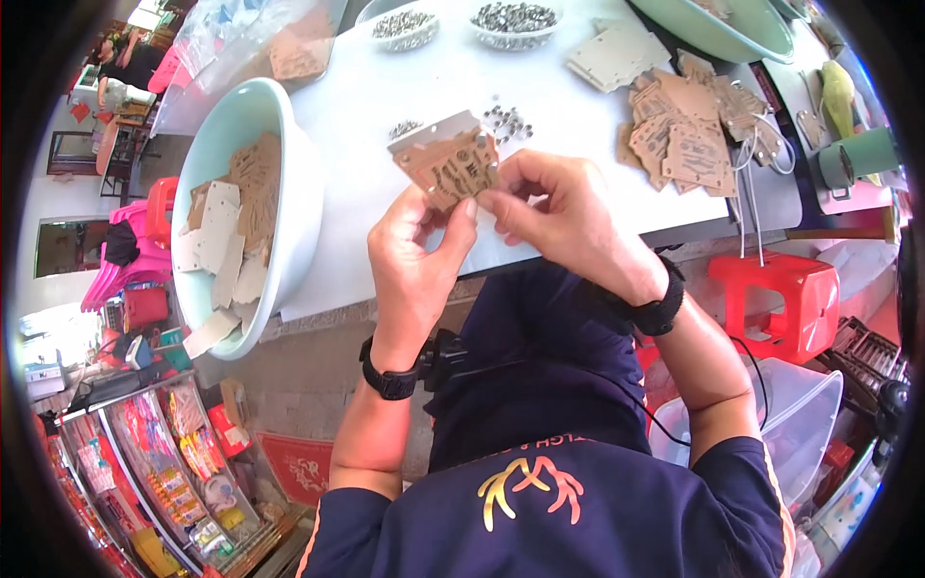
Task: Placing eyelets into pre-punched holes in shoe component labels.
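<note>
My left hand [424,241] grips a small brown cardboard card [453,171] with dark print, held up over the white tabletop [347,255]. More card edges show behind it, so it may be a small stack. Thumb and fingers of my right hand [568,202] are pinched at the card's lower right corner; any small piece between them is hidden. Just beyond the card, small round metal pieces [509,123] lie loose on the table. Two clear bowls of metal pieces, a left bowl [405,44] and a right bowl [515,42], stand at the far side.
A pale green basin [306,193] of cards stands at the left table edge. To the right lies a heap of brown cards [689,140] beside white cords [756,207]. A red stool [785,294] and a clear tub [814,400] are below the table at the right.
</note>
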### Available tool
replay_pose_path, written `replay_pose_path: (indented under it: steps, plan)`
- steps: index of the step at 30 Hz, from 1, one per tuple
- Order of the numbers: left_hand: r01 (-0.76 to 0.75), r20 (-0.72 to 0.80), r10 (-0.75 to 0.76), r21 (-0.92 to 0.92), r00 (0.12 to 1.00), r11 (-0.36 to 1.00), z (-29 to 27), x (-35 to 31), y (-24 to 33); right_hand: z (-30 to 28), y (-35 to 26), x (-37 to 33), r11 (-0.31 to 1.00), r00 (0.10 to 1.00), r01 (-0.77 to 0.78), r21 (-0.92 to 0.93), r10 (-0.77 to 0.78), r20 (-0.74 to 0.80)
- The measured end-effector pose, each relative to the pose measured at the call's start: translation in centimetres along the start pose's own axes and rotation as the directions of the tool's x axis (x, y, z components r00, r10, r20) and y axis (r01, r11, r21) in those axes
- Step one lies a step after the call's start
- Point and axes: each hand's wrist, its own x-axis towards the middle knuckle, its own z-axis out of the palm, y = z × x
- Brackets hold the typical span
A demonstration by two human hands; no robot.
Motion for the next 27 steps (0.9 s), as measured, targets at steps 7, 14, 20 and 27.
replay_pose_path:
  steps: [7,14,20,27]
  plan:
    - [0.067,0.054,-0.061,-0.129,0.997,0.989,0.0,-0.7,1.0,-0.8,-1.5,-0.8,0.999,0.999,0.033,0.012,-0.033,0.026]
    - [0.077,0.154,-0.049,-0.186,0.987,0.979,-0.5,-0.9,1.4,-1.7,-1.5,-1.2,0.995,0.995,-0.017,0.094,0.007,0.102]
    - [0.142,0.171,-0.103,-0.240,0.980,0.960,0.1,-1.2,1.6,-3.0,-3.0,-1.9,0.996,0.990,0.032,-0.081,-0.020,0.142]
    - [0.128,0.166,-0.091,-0.229,0.982,0.965,-0.3,-1.3,1.0,-9.4,-2.5,-3.2,0.714,0.946,0.193,-0.674,-0.317,-0.065]
